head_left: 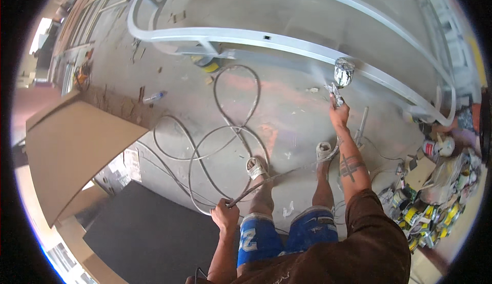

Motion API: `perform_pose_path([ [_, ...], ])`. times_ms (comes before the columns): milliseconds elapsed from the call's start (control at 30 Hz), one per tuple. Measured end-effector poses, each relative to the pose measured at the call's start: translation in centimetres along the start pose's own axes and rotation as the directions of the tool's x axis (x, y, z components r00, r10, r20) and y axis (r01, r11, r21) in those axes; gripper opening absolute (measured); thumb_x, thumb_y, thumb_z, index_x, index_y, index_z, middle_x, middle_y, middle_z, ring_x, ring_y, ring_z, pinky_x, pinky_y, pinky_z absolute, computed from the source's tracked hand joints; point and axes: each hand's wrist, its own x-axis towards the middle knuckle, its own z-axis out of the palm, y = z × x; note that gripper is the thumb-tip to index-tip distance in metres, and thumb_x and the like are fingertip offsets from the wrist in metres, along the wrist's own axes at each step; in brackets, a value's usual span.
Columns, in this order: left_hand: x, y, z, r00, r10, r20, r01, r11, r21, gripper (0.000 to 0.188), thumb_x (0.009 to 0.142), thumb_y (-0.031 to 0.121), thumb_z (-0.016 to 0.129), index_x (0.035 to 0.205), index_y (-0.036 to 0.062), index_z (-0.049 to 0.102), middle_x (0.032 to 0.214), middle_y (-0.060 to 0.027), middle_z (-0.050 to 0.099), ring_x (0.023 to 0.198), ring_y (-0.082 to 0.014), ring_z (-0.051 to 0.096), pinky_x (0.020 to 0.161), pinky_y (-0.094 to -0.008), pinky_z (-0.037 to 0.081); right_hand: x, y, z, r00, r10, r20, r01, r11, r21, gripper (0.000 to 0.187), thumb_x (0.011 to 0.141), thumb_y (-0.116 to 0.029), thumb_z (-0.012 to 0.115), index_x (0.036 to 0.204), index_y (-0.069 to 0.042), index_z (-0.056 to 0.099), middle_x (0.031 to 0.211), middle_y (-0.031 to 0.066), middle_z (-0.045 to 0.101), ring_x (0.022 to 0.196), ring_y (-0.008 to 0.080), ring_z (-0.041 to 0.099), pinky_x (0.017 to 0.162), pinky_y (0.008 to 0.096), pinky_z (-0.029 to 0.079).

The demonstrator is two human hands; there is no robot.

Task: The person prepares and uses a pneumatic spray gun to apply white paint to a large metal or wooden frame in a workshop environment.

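Observation:
My right hand (339, 114), stretched out ahead of me, is closed round the handle of a spray gun (344, 74) with a paint-smeared metal cup on top. A faint pale mist hangs beside its nozzle. Just beyond the gun runs the near rail of a long, rounded metal frame (236, 34), coated light grey. Low at the left, my left hand (224, 215) is wrapped round the air hose (287, 172). From there the hose stretches across my legs toward my right arm, and the rest of it lies in loose loops on the floor.
Brown board (87, 150) and a dark flat panel (154, 238) stand at the left. Piled cans and rubbish (430, 212) fill the right side. A plastic bottle (155, 97) and a yellow-banded can (207, 64) lie on the stained floor (302, 115). Hose loops lie around my feet.

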Motion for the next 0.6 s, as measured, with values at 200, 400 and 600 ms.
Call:
perform_pose_path([
  [200,1.9,-3.8,-2.1,0.992,-0.123,-0.042,0.118,0.988,-0.096,0.012,0.073,0.016,0.067,0.078,0.0064,0.071,0.067,-0.0204,0.065,0.066,-0.0422,0.062,0.069,-0.0486,0.044,-1.8,-10.8,9.4,0.992,-0.105,0.074,0.1,0.993,0.063,0.042,0.089,-0.046,0.066,0.098,-0.005,0.069,0.084,0.024,0.069,0.084,0.0446,0.067,0.075,0.0477,0.052],
  [400,1.3,-7.0,-2.7,0.971,-0.224,-0.083,0.213,0.97,-0.121,0.013,0.075,0.017,0.068,0.075,0.0033,0.069,0.064,-0.023,0.063,0.064,-0.0434,0.062,0.065,-0.0486,0.045,-5.1,-19.5,17.5,0.98,-0.125,0.152,0.122,0.992,0.03,0.044,0.089,-0.05,0.064,0.098,-0.006,0.068,0.085,0.0243,0.069,0.088,0.0457,0.066,0.078,0.0499,0.051],
  [600,1.2,-8.2,-2.3,0.951,-0.299,-0.076,0.279,0.939,-0.199,0.014,0.076,0.015,0.068,0.076,0.0018,0.069,0.067,-0.0241,0.064,0.067,-0.0432,0.064,0.066,-0.0484,0.048,-8.2,-25.1,23.2,0.973,-0.128,0.192,0.092,0.979,0.184,0.047,0.088,-0.051,0.065,0.097,-0.005,0.069,0.085,0.0254,0.069,0.086,0.0469,0.065,0.078,0.0506,0.051],
])
